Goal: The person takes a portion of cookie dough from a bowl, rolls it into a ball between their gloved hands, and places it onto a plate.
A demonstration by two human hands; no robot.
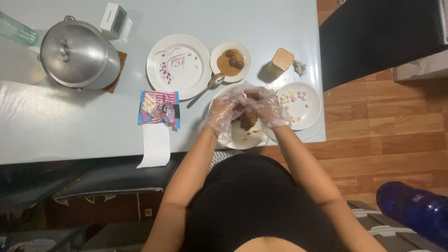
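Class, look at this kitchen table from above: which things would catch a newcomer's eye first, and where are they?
At the table's near edge, the gloved left hand and right hand meet over a brown lump on a white plate. Far left stands a big lidded metal pot; a small plate of brown balls sits behind the hands.

Four plates (178, 66), one lidded pot (77, 53), one spoon (207, 87), two gloved hands (245, 106)
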